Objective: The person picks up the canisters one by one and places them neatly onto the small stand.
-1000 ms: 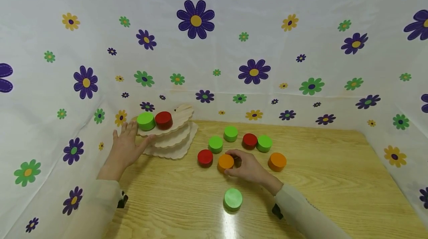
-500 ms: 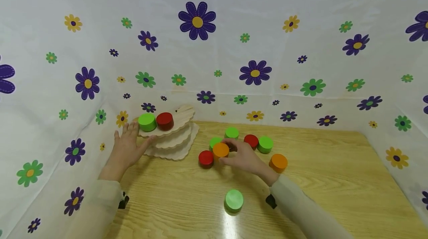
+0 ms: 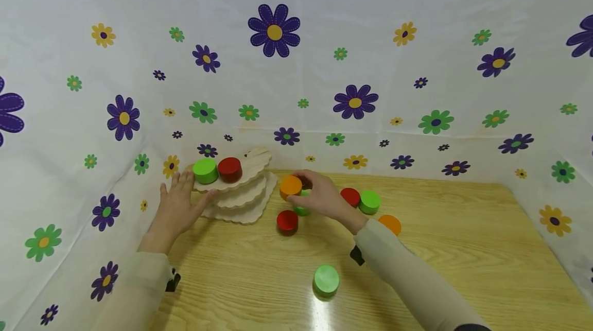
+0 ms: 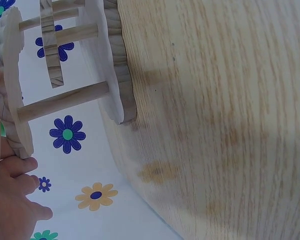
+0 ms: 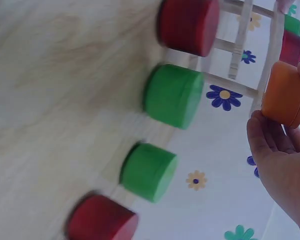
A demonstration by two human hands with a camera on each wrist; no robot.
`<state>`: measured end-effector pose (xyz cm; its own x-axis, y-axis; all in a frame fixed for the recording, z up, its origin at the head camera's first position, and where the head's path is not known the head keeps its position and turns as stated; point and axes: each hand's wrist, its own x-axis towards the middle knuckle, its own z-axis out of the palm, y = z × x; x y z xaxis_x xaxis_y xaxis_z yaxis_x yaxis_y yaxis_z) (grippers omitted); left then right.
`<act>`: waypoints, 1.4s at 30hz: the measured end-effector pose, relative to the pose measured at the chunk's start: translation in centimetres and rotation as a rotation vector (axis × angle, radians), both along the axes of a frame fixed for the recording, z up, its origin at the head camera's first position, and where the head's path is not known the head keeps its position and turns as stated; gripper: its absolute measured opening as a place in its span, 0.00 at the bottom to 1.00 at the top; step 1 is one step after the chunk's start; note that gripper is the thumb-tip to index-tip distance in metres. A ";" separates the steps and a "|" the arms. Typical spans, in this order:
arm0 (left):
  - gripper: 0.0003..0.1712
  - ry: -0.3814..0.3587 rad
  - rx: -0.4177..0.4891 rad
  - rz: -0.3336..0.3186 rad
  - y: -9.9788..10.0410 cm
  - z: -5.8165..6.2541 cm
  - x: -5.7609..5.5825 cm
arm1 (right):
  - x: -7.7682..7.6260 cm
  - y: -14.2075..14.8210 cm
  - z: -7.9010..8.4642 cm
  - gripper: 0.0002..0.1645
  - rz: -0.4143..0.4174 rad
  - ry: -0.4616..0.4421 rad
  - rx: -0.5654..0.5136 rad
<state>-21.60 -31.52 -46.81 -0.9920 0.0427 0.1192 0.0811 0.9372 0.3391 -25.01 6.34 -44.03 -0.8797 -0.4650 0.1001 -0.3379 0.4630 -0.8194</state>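
In the head view, my right hand (image 3: 321, 197) pinches an orange round block (image 3: 290, 187) between thumb and fingers. It holds the block just right of a tiered wooden stand (image 3: 245, 209) with scalloped edges. A green round block (image 3: 205, 170) and a red round block (image 3: 230, 169) sit on its top tier. My left hand (image 3: 178, 207) rests against the stand's left edge, fingers spread and thumb along the front. The left wrist view shows that hand (image 4: 12, 200) at the tier's edge, beside the supporting dowels (image 4: 65, 102). A green block (image 3: 302, 207) is partly hidden behind my right hand.
On the wooden table (image 3: 241, 279) lie a red block (image 3: 287, 223), a pale green block (image 3: 326, 280), another red block (image 3: 350, 197), a green block (image 3: 370, 202) and an orange block (image 3: 390, 224) partly behind the right sleeve. Flower-print cloth (image 3: 296, 73) stands behind and at both sides.
My right hand has lifted the orange block off the table and carried it left and away from me, towards the stand. My left hand has stayed at the stand's edge.
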 end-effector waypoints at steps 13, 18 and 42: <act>0.62 -0.006 -0.005 -0.003 0.3 0.1 0.1 | -2.8 -4.2 1.4 0.34 -0.025 0.028 -0.040; 0.61 0.002 -0.024 0.001 0.3 0.0 -0.1 | -3.4 -5.1 1.7 0.36 -0.031 0.030 -0.020; 0.60 0.006 -0.056 0.023 0.5 0.5 0.1 | -5.1 -9.2 1.9 0.35 -0.019 0.022 0.002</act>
